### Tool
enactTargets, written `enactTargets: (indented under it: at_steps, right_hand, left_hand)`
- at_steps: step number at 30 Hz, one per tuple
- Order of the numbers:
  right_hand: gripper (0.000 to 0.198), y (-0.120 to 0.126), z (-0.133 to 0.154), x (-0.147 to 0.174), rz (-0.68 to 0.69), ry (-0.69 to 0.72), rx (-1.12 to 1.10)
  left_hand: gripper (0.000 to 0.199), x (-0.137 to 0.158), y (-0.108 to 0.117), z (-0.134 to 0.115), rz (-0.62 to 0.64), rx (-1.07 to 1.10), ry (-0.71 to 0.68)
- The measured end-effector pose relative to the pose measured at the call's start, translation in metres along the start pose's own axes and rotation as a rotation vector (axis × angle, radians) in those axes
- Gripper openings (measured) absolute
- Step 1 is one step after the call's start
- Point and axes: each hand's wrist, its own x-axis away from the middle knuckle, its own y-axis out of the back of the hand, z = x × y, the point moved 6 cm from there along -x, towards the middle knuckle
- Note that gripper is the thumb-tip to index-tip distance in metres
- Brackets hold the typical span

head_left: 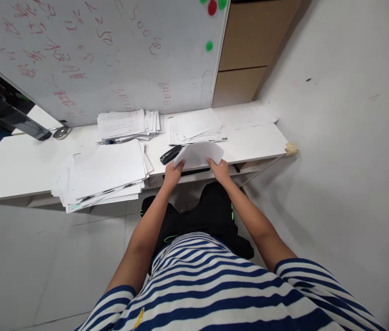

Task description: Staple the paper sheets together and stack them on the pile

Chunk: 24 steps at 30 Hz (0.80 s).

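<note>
The left hand (174,174) and right hand (220,171) are each closed on an edge of the bowed paper (199,154), just right of the stapler (171,155). Uneven pull could crease it; a knock could spill the overhanging stack (109,170) left of the stapler.

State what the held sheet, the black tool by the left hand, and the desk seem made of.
Held sheet: matte white paper, thin and bending. Black tool: probably glossy hard plastic, from its pale highlights, though painted metal is possible. Desk: perhaps laminated board; its white top looks smooth and even.
</note>
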Motion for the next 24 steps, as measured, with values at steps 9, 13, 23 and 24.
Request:
enactTargets:
  at_steps: [9,13,23,24]
  right_hand:
    - [0.044,0.042,-0.041,0.046,-0.021,-0.167,0.022]
    - [0.039,0.056,-0.067,0.074,-0.049,-0.393,-0.147]
    - [0.038,0.056,-0.057,0.098,-0.028,-0.482,-0.454]
    - [0.037,0.057,-0.056,0.096,-0.036,-0.484,-0.439]
  left_hand:
    - [0.035,0.000,0.017,-0.020,-0.078,-0.185,-0.083]
    - [0.038,-0.022,0.032,-0.024,-0.239,-0.584,-0.155]
    - [0.037,-0.044,0.028,0.014,-0.027,-0.740,-0.250]
    - [0.036,-0.043,0.029,0.014,-0.010,-0.723,-0.277]
